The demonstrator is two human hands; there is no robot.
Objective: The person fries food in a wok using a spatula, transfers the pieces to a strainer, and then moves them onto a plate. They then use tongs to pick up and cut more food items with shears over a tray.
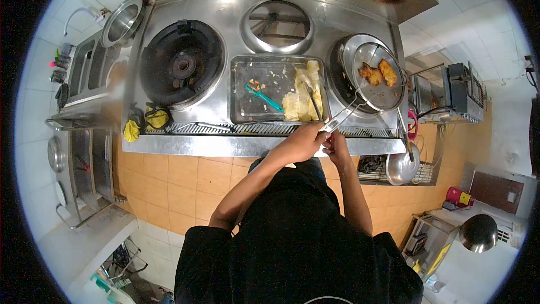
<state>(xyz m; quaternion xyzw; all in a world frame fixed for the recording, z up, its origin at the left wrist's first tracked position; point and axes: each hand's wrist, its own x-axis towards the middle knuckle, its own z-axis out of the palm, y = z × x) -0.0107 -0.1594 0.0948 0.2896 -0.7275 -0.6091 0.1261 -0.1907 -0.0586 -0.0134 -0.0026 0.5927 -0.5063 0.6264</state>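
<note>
My left hand (304, 142) is closed at the end of a metal strainer handle (341, 119). My right hand (336, 148) is just beside it with curled fingers; what they hold is hidden. The round strainer (368, 55) is over a dark wok (337, 73) on the right burner. Two golden-brown fried pieces (387, 72) lie in it. Left of it, a metal tray (239, 79) holds pale yellow, crumpled sheets (304, 101), a teal-handled tool (267, 99) and scraps. A thin dark rod (314, 101) runs across the sheets towards my left hand.
A black burner (183, 65) is on the left of the steel stove, and a round opening (279, 25) is behind the tray. Yellow-and-black cloths (154, 117) lie at the left front corner. A metal bowl (403, 166) sits low on the right. A steel basin (122, 21) stands by the sink.
</note>
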